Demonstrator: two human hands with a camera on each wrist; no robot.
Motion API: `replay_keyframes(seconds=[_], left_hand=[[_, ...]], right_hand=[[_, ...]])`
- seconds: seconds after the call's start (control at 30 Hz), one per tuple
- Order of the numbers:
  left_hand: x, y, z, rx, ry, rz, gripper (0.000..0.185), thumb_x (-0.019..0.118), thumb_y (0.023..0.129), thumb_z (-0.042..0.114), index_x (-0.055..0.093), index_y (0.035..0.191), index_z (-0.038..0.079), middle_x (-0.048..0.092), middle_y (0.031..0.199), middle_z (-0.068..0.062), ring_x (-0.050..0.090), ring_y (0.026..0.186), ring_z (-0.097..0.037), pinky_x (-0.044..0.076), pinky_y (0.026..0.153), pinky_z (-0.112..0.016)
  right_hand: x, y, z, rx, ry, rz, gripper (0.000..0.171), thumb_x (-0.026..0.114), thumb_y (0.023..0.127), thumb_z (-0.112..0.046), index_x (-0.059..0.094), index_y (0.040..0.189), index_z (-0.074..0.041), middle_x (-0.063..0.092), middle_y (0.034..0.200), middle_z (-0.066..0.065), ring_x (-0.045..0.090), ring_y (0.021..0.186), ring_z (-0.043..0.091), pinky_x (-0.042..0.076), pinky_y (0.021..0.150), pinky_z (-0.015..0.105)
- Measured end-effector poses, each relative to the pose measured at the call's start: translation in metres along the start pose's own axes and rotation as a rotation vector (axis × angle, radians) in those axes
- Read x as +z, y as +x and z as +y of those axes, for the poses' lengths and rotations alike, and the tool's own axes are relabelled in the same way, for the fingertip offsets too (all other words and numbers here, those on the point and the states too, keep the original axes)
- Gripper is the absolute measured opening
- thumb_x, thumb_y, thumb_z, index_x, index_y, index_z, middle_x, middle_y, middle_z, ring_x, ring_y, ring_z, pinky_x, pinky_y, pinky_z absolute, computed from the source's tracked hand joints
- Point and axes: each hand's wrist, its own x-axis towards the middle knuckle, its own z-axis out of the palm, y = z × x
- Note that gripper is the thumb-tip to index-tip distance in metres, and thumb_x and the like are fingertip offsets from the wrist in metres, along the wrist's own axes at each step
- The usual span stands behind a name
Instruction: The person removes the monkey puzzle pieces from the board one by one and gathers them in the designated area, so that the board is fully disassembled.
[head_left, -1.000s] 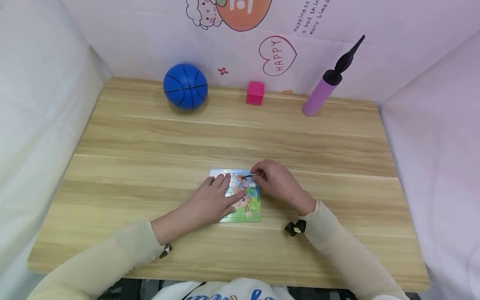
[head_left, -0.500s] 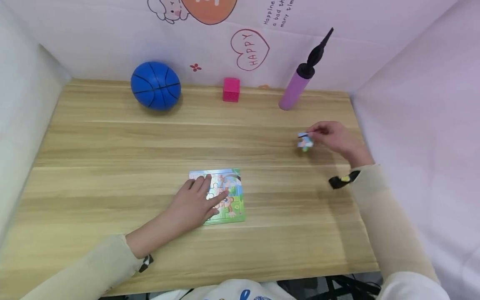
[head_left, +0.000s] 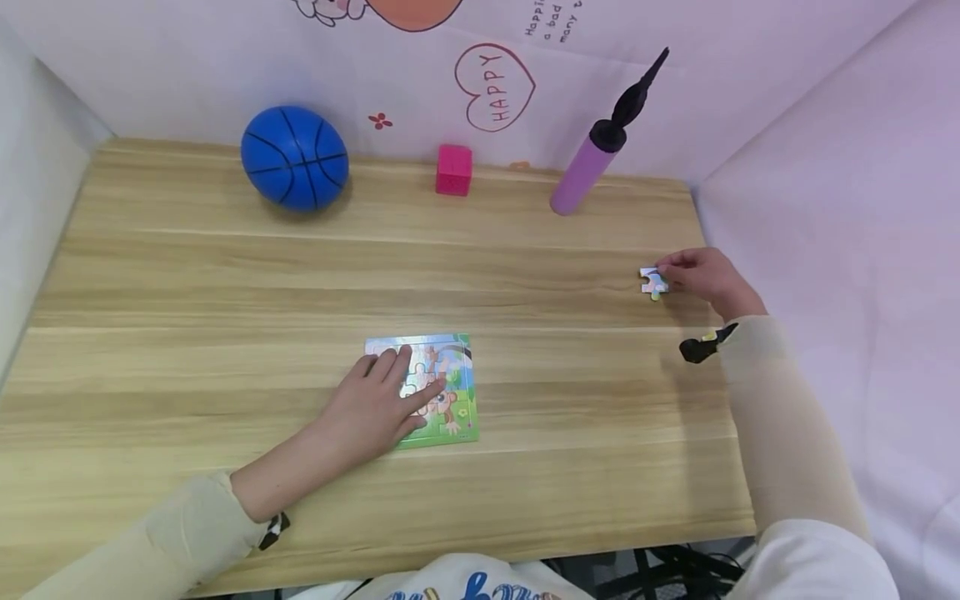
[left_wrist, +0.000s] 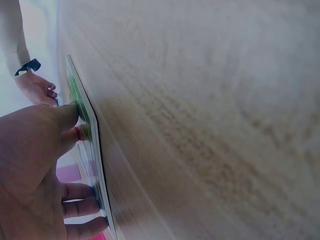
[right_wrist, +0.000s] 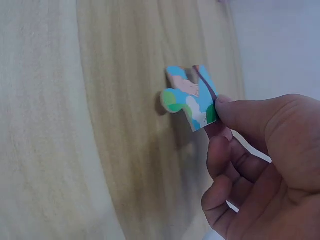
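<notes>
Pale wood-grain worktop (head_left: pixel 525 275), walled on three sides by white and pink cloth printed with a "HAPPY" heart. Along the far edge: one blue ball (head_left: pixel 295 157) towards the far left corner, one pink cube (head_left: pixel 453 170) near the middle, one purple hand pump (head_left: pixel 592 157) leaning against the backdrop right of it. Puzzle board (head_left: pixel 450 392), thin, with a cartoon picture, lies near the middle of the worktop, closer to the near edge. Left hand (head_left: pixel 372 411) rests on it, fingers straight and flat, pressing its left part; nothing is grasped. Right hand (head_left: pixel 705 277) is at the right edge, well apart from the board; its grip is a thumb-and-fingertip pinch on one loose puzzle piece (head_left: pixel 653 282), held at or just above the surface. Risk, as a judgement: the pinch takes only one corner of the piece, so it could twist or drop close to the right edge and slide off; the board could shift if the flat hand eases. View notes: the right wrist view alone shows the piece's print (blue, green, a dark line) and the corner hold (right_wrist: pixel 192 97); the left wrist view alone shows the board's thin edge (left_wrist: pixel 85 135) under the fingertips; only the head view shows both hands and the far-edge items together.
</notes>
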Motion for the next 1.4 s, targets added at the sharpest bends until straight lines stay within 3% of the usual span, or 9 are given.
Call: replay_keyframes(seconds=[0.2,0.43,0.63,1.03,1.2,1.4], left_hand=[[-0.003,0.002,0.002,-0.012,-0.011,-0.054,0.057,0.051,0.101,0.057,0.045,0.154,0.038,0.042,0.146,-0.030,0.042,0.131,-0.043,0.039,0.103,-0.057],[-0.005,0.002,0.001,-0.032,-0.018,-0.109,0.058,0.047,0.102,0.059,0.040,0.156,0.038,0.039,0.148,-0.029,0.038,0.134,-0.043,0.037,0.105,-0.058],[-0.005,0.002,0.001,-0.025,-0.005,-0.093,0.059,0.047,0.102,0.060,0.041,0.156,0.038,0.040,0.147,-0.030,0.040,0.133,-0.044,0.039,0.104,-0.058],[-0.007,-0.006,0.005,-0.021,-0.031,-0.052,0.056,0.051,0.101,0.057,0.047,0.153,0.037,0.043,0.145,-0.030,0.044,0.130,-0.044,0.040,0.103,-0.057],[-0.006,-0.003,0.004,-0.012,-0.015,-0.021,0.055,0.052,0.101,0.057,0.048,0.153,0.037,0.043,0.145,-0.030,0.043,0.129,-0.044,0.040,0.103,-0.056],[-0.008,0.000,0.003,-0.012,-0.009,-0.040,0.055,0.050,0.102,0.057,0.046,0.153,0.037,0.042,0.145,-0.029,0.043,0.129,-0.043,0.039,0.103,-0.056]], right_hand=[[0.004,0.003,0.001,0.018,-0.057,0.027,0.051,0.056,0.105,-0.039,0.060,0.132,0.004,0.058,0.126,0.017,0.048,0.106,0.025,0.042,0.083,0.030],[0.008,0.005,-0.002,0.029,-0.053,0.006,0.053,0.055,0.105,-0.041,0.059,0.133,0.002,0.057,0.127,0.018,0.048,0.107,0.026,0.041,0.085,0.036],[0.011,0.006,-0.007,0.035,-0.051,-0.009,0.053,0.055,0.104,-0.043,0.060,0.132,0.001,0.058,0.121,0.016,0.049,0.104,0.028,0.044,0.086,0.040],[0.014,0.014,-0.002,0.020,-0.093,-0.018,0.053,0.055,0.104,-0.044,0.062,0.131,0.000,0.057,0.129,0.019,0.048,0.106,0.027,0.041,0.087,0.041],[0.016,0.017,-0.011,0.019,-0.117,-0.012,0.049,0.054,0.105,-0.043,0.063,0.131,-0.002,0.057,0.129,0.018,0.048,0.106,0.027,0.041,0.088,0.042],[0.021,0.025,-0.024,-0.016,-0.123,0.010,0.047,0.057,0.104,-0.040,0.065,0.127,0.000,0.058,0.126,0.019,0.048,0.107,0.029,0.040,0.091,0.044]])
